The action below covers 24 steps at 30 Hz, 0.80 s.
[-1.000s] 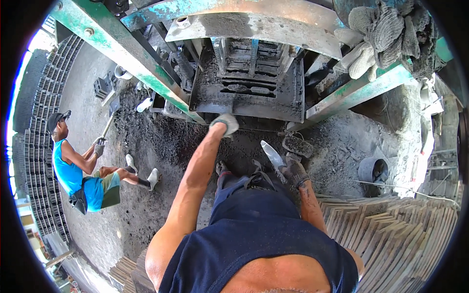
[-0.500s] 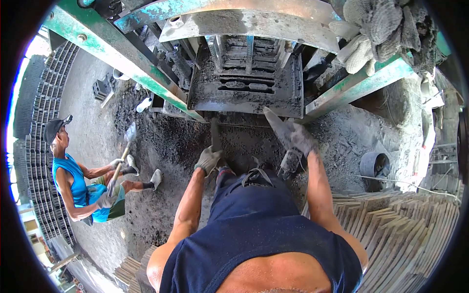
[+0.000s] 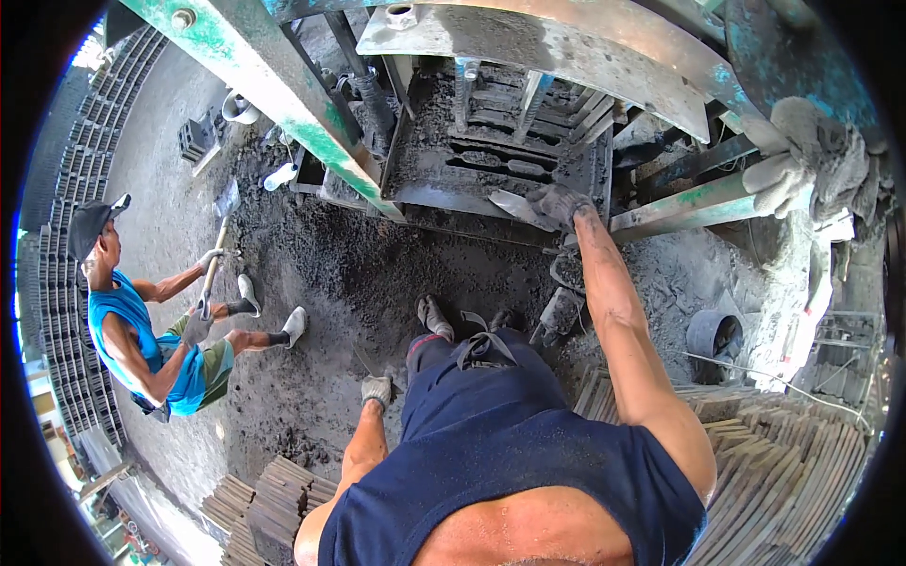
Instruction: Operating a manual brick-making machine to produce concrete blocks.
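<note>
My right hand [image 3: 559,203], gloved, grips a flat steel trowel [image 3: 514,208] at the front lip of a soot-dark metal mould tray [image 3: 425,193]. Inside that tray, dark gritty material lies round slotted cavities [image 3: 495,166], under the vertical steel bars of the press. My left hand [image 3: 376,389], in a pale grey glove, is low beside my left thigh, closed on a thin flat tool [image 3: 363,363] that is partly hidden. Dark loose mix [image 3: 330,255] covers the floor between my feet and the press.
At left a co-worker [image 3: 142,340] holds a shovel [image 3: 226,198]. Block stacks [image 3: 80,170] line the left wall. Board stacks [image 3: 774,472] stand behind me on both sides. A bucket [image 3: 713,335] is at right, and green steel posts [image 3: 689,203] frame the press, gloves hanging on one.
My right hand has moved up to the tray's lip with the trowel. My left hand has dropped from near the tray to beside my thigh. The view has shifted slightly.
</note>
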Available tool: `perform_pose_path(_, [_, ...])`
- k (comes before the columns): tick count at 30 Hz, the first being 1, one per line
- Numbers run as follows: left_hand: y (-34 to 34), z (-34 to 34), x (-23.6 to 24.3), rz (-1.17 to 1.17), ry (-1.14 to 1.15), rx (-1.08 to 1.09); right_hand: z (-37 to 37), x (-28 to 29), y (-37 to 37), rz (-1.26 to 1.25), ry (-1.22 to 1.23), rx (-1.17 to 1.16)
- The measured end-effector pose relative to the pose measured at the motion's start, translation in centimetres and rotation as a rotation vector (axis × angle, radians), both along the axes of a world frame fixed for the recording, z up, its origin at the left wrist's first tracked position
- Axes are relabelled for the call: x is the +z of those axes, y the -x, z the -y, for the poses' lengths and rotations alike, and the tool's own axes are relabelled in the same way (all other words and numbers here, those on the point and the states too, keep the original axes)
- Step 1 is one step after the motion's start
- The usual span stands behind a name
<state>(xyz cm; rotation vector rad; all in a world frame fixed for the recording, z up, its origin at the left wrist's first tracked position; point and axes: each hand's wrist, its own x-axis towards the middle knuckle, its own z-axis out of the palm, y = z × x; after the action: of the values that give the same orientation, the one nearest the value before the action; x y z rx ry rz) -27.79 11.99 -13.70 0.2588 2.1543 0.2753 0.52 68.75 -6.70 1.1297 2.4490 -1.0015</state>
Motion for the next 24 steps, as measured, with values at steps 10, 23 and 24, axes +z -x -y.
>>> perform_pose_path(10, [4.1, -4.6, 1.1, 0.003, -0.221, 0.175, -0.7, 3.4, -0.3, 0.124, -0.145, 0.015])
perform_pose_path(23, [8.1, -7.4, 1.9, -0.116, -0.254, -0.176, -3.0, -1.5, 3.7, -0.026, 0.007, 0.251])
perform_pose_path(24, [8.1, -6.4, 1.4, -0.106, -0.199, -0.175, -1.8, -2.0, 5.9, -0.027, 0.012, 0.256])
